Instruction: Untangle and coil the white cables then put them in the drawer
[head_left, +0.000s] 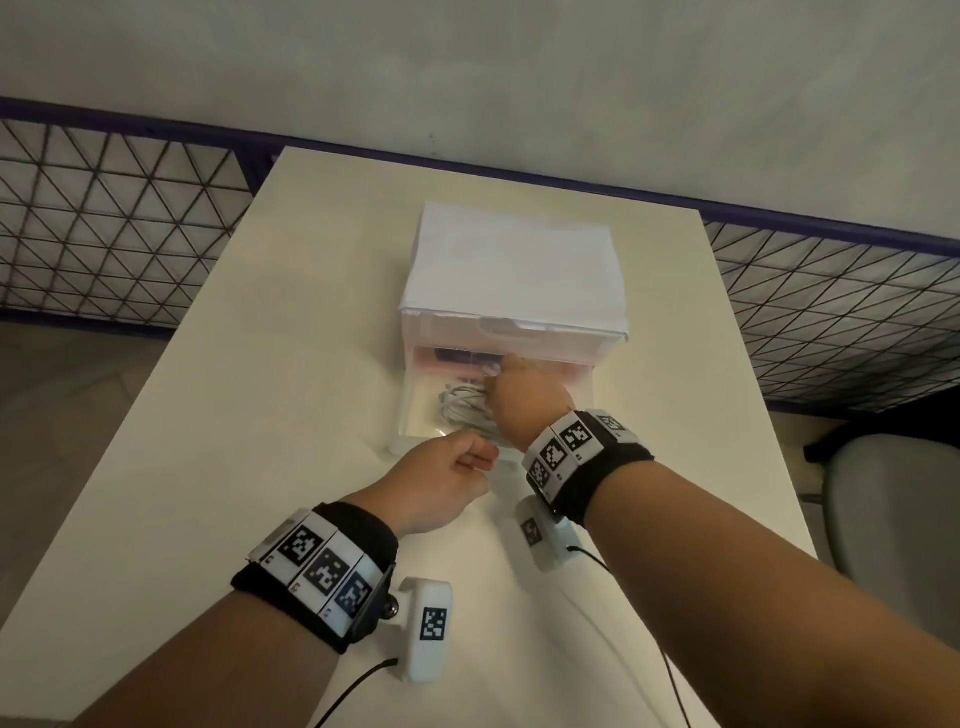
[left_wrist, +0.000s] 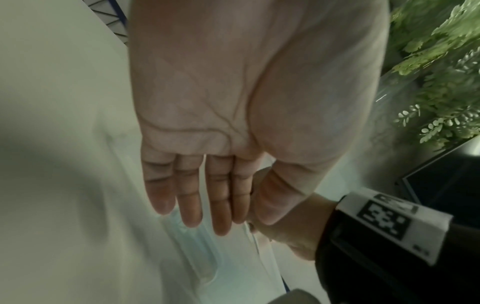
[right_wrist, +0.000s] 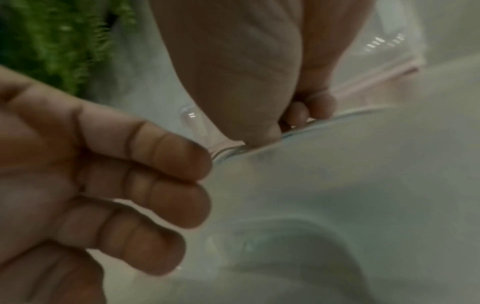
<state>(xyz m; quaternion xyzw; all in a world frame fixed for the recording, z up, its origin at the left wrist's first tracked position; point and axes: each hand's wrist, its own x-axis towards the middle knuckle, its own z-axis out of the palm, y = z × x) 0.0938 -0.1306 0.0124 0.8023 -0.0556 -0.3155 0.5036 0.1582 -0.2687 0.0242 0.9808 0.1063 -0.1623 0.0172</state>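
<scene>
A white drawer unit stands on the pale table, its clear lower drawer pulled out towards me. A coiled white cable lies inside. My right hand reaches into the drawer above the coil; in the right wrist view its fingers are loosely curled with nothing between them. My left hand is at the drawer's front. There the thumb and fingertips of the left hand pinch the clear front rim. Much of the coil is hidden under my right hand.
Wire mesh fencing runs behind and beside the table. A grey chair stands at the right. A dark and pink item lies at the back of the drawer. Green foliage and a dark screen show to one side.
</scene>
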